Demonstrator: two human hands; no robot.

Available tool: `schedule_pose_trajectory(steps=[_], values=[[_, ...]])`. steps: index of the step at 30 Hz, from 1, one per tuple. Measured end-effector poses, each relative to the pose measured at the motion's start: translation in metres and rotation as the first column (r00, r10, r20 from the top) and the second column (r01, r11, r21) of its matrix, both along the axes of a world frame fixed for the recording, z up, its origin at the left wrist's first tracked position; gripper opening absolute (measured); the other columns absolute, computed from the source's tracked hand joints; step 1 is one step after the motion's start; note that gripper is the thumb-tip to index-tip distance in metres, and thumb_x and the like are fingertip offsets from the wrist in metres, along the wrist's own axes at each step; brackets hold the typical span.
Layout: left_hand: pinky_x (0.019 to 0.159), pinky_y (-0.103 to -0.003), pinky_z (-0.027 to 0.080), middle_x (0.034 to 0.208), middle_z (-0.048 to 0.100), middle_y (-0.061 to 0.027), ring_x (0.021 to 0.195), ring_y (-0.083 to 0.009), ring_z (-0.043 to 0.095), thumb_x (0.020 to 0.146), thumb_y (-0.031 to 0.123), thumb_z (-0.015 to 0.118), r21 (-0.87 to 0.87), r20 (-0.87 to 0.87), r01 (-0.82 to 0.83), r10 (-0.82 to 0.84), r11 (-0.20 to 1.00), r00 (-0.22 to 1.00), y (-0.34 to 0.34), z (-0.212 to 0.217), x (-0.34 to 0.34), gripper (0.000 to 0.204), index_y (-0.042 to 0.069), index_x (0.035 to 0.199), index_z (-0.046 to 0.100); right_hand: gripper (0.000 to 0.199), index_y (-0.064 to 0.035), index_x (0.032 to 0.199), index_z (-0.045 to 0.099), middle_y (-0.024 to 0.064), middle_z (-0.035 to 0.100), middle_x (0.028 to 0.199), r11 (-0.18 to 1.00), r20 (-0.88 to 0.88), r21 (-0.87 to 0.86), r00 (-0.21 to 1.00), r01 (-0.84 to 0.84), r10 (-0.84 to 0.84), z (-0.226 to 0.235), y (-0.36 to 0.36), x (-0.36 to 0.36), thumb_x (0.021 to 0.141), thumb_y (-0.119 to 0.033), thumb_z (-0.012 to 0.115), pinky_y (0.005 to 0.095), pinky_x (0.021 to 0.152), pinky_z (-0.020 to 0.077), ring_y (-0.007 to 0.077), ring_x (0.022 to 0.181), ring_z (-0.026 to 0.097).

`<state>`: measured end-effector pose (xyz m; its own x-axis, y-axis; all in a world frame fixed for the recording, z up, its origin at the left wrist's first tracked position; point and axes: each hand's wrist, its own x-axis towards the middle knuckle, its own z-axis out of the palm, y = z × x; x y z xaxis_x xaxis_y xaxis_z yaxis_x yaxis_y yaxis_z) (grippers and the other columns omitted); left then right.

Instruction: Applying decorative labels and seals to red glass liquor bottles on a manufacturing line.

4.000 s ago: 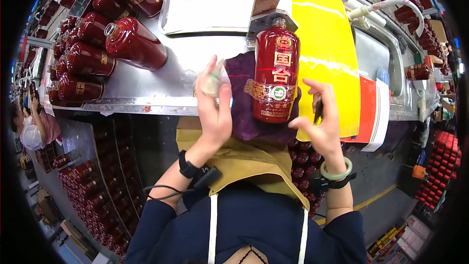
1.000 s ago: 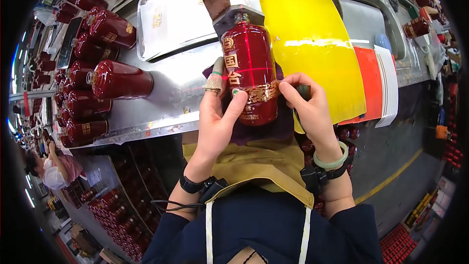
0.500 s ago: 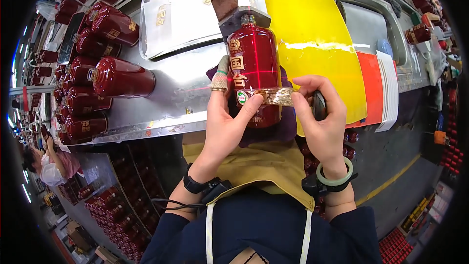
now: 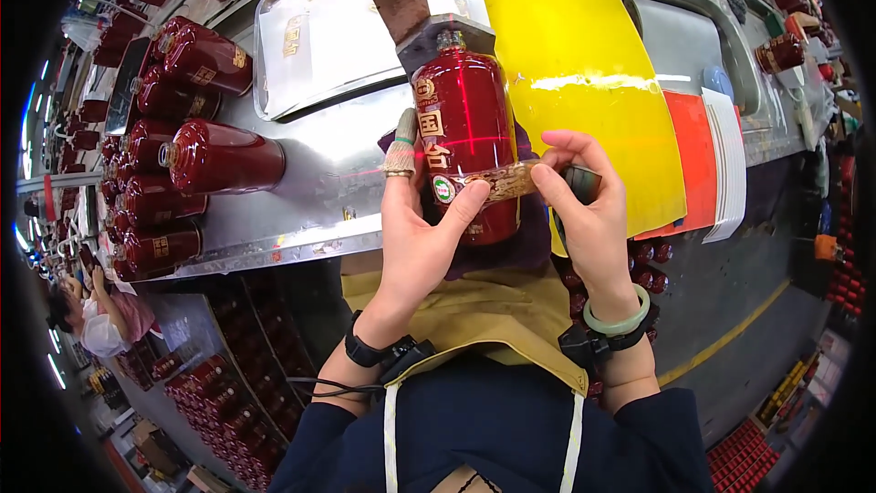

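Observation:
A dark red glass bottle (image 4: 474,114) with gold markings lies on a purple cloth (image 4: 534,233), its neck against an angled metal stand (image 4: 456,29). Thin red laser lines cross its body. My left hand (image 4: 415,246) grips the bottle's left side, the thumb pressing a shiny gold strip (image 4: 506,183) against it. A knitted cover (image 4: 400,157) wraps one left fingertip. My right hand (image 4: 593,219) pinches the strip's right end, held out from the glass. Also in that hand is a dark, rounded object (image 4: 582,184) whose kind I cannot make out.
Several red bottles (image 4: 224,157) stand on the metal bench at left. Behind them is a metal tray (image 4: 265,96) with white sheets and gold pieces. To the right lie a yellow sheet (image 4: 584,46), a red sheet (image 4: 691,151) and white strips (image 4: 725,169). Another person (image 4: 100,310) is far left.
The bottle and both hands appear slightly further left in the view. My right hand has tilted, raising the strip's free end a little. Both hands keep their hold.

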<state>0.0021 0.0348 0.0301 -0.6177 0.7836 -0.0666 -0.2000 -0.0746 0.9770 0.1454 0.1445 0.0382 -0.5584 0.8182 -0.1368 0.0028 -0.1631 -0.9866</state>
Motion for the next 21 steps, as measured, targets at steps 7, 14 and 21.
schedule_pose_trajectory(steps=[7, 14, 21], values=[[0.113, -0.038, 0.044, 0.151, 0.049, -0.0174, 0.133, -0.0223, 0.054, 0.093, 0.003, 0.075, -0.008, 0.011, 0.005, -0.005, 1.0, 1.0, 0.0, 0.0, 0.002, 0.088, -0.003, 0.162, 0.021, 0.032, -0.0004, 0.126, 0.06, 0.0011, 0.063, 0.095, 1.0, -0.043, 0.012, 0.999, 0.023, -0.022, -0.009, -0.002, -0.004, 0.096, 0.0, 0.07, 0.0229, 0.081, 0.0476, 0.0067, 0.088, 0.058], [0.112, -0.038, 0.045, 0.15, 0.049, -0.019, 0.133, -0.0234, 0.055, 0.094, 0.003, 0.074, -0.026, -0.014, -0.01, 0.01, 1.0, 1.0, 0.001, 0.002, 0.003, 0.087, -0.005, 0.162, 0.021, 0.039, -0.0014, 0.132, 0.056, 0.0006, 0.063, 0.094, 0.999, -0.026, -0.031, 1.0, 0.013, -0.014, -0.013, -0.001, -0.007, 0.096, 0.0, 0.07, 0.0218, 0.077, 0.0465, 0.0047, 0.084, 0.057], [0.112, -0.038, 0.044, 0.148, 0.051, -0.0186, 0.132, -0.0232, 0.055, 0.094, 0.003, 0.075, -0.01, -0.013, -0.004, 0.004, 1.0, 1.0, 0.001, 0.001, 0.003, 0.086, -0.005, 0.161, 0.022, 0.04, -0.0016, 0.132, 0.056, -0.0005, 0.063, 0.092, 0.997, -0.028, -0.077, 0.999, 0.027, -0.029, -0.021, -0.001, -0.009, 0.094, 0.001, 0.07, 0.0214, 0.071, 0.0456, 0.0038, 0.078, 0.055]])
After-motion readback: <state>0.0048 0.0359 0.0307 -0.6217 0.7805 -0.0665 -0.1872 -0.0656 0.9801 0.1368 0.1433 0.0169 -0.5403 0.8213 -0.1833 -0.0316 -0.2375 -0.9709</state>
